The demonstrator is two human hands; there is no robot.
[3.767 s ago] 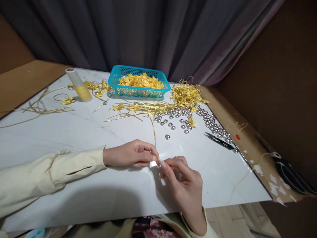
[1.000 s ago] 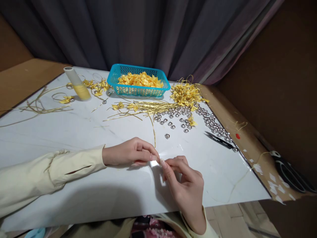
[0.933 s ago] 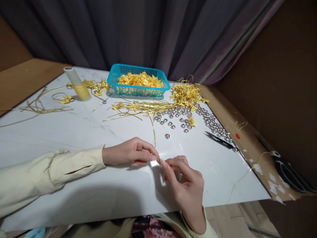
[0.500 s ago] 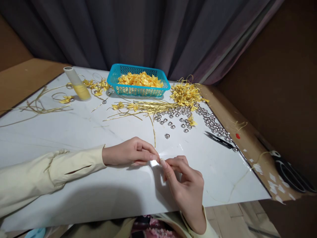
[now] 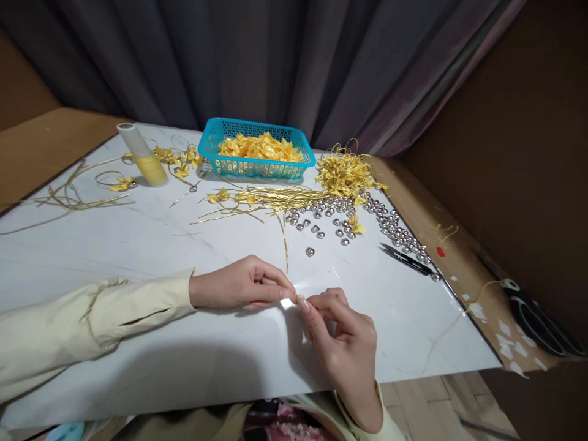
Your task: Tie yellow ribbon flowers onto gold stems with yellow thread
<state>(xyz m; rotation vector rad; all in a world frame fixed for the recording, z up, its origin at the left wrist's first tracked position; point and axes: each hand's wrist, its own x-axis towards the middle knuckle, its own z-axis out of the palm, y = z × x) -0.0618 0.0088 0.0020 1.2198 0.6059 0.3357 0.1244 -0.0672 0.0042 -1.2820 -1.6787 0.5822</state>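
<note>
Both hands rest on the white tabletop at its near edge, fingertips meeting just right of centre. Left hand: fingers curled, thumb and forefinger pinched shut on the near end of a gold strip that runs away from the pinch toward the far bundle of gold strips. Right hand: fingers bent, thumb and forefinger tips closed at the same spot, touching the left fingertips. A small pale glint sits between the tips; too small to tell whether it is a bead or a reflection.

Change over the last few seconds: almost none. Hands, strip and pinch point match the earlier frames; only a slight shift of the camera. Judgement: fine fingertip work on the strip end is ongoing, not finished, with no part set down or picked up.

Surroundings: loose silver beads far right of the hands; scissors to the right; blue basket of yellow bows at the far side; a yellow bottle far left.
</note>
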